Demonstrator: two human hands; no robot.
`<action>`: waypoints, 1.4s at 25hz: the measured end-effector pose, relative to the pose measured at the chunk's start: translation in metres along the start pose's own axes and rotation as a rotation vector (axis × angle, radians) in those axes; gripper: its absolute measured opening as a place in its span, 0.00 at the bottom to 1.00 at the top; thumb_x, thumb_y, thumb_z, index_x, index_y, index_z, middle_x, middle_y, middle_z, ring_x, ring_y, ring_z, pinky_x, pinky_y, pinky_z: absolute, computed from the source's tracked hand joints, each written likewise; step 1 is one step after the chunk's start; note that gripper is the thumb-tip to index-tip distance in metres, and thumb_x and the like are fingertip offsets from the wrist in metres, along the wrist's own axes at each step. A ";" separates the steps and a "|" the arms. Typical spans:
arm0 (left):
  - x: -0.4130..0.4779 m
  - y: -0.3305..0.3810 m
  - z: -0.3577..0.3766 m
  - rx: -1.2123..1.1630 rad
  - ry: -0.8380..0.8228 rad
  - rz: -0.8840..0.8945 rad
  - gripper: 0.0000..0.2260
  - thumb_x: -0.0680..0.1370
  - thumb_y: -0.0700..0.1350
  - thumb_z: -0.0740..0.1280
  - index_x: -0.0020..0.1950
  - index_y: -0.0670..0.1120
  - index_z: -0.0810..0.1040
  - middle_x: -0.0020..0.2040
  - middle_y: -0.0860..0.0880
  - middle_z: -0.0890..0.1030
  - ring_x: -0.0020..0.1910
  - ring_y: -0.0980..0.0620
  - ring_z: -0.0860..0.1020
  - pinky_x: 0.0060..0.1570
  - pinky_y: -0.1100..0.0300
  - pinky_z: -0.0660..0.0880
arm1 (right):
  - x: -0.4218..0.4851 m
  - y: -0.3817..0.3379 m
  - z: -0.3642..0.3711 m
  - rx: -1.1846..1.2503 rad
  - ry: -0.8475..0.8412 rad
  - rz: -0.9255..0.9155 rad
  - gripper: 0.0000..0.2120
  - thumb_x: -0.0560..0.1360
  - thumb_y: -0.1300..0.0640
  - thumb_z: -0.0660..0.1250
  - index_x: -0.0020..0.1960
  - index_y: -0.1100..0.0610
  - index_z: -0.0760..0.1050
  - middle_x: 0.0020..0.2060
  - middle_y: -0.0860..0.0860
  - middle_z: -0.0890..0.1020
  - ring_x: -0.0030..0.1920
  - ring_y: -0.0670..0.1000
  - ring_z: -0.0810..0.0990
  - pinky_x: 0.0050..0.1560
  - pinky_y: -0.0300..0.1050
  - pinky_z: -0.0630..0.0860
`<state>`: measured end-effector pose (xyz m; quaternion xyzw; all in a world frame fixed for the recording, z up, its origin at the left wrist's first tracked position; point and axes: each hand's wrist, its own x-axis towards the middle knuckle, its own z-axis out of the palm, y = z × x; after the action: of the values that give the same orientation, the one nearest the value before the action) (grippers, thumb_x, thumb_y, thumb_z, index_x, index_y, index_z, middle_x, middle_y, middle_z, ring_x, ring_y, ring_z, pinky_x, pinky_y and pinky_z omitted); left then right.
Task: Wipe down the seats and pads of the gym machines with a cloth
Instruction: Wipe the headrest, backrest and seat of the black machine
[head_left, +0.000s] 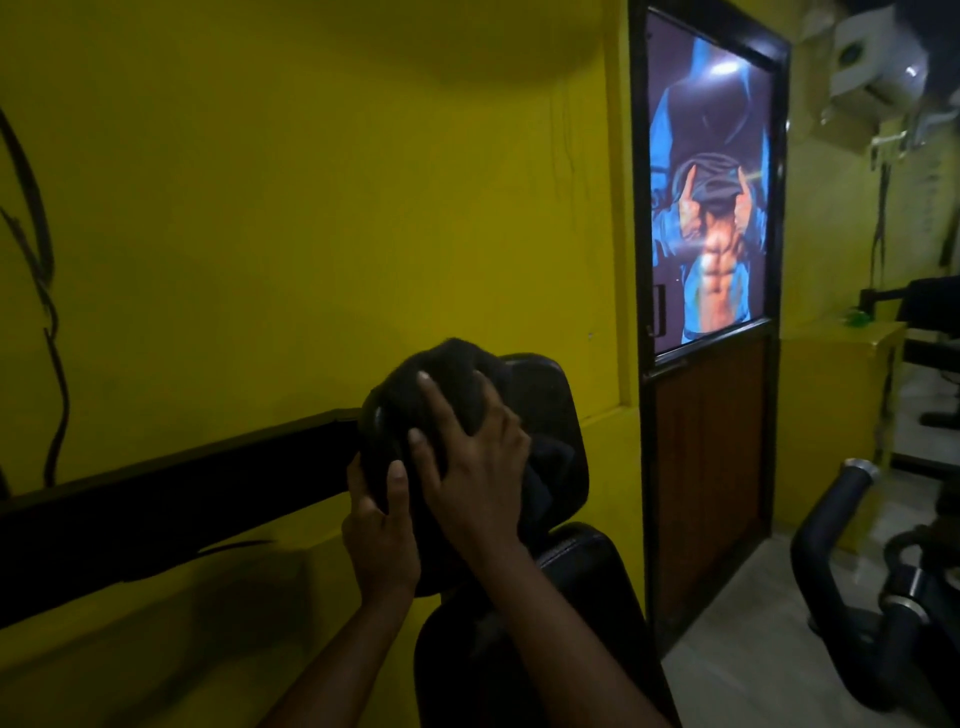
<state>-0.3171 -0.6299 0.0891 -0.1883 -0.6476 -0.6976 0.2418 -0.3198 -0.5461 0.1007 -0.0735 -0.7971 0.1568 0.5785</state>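
Note:
A black upright pad (558, 410) of a gym machine stands in the middle, with a black seat (587, 623) below it. A dark cloth (452, 364) is draped over the pad's upper left part. My right hand (467, 467) lies on the cloth with its fingers spread, pressing it against the pad. My left hand (376, 530) grips the pad's left edge from below, thumb up on the front. The cloth and the pad are both black, so their edges are hard to tell apart.
A black machine arm (171, 499) runs left from the pad along the yellow wall (311, 208). A door (711, 322) with a poster stands to the right. Black padded handles (826, 509) of another machine sit at the lower right on a pale floor.

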 end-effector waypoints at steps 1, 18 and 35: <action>-0.001 0.000 0.000 -0.003 -0.003 0.010 0.59 0.55 0.83 0.45 0.71 0.43 0.65 0.46 0.50 0.75 0.37 0.56 0.72 0.30 0.75 0.68 | 0.010 -0.006 0.000 -0.011 -0.023 -0.110 0.23 0.76 0.39 0.52 0.71 0.39 0.60 0.70 0.56 0.64 0.66 0.55 0.62 0.59 0.52 0.62; 0.001 0.000 0.005 -0.002 0.031 0.043 0.58 0.55 0.83 0.47 0.69 0.41 0.67 0.42 0.55 0.74 0.37 0.66 0.71 0.31 0.79 0.67 | 0.090 0.093 -0.007 -0.073 -0.025 0.083 0.23 0.73 0.37 0.53 0.59 0.48 0.75 0.55 0.56 0.75 0.56 0.60 0.72 0.53 0.54 0.67; -0.002 -0.002 0.004 0.078 0.047 0.049 0.58 0.57 0.82 0.44 0.72 0.42 0.63 0.57 0.39 0.79 0.50 0.43 0.77 0.30 0.76 0.65 | -0.051 0.078 -0.021 0.188 -0.129 0.887 0.30 0.79 0.41 0.52 0.76 0.49 0.48 0.65 0.63 0.69 0.64 0.63 0.69 0.63 0.55 0.64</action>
<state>-0.3167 -0.6253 0.0870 -0.1782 -0.6634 -0.6701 0.2813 -0.2888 -0.4843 0.0342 -0.3451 -0.7052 0.4652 0.4089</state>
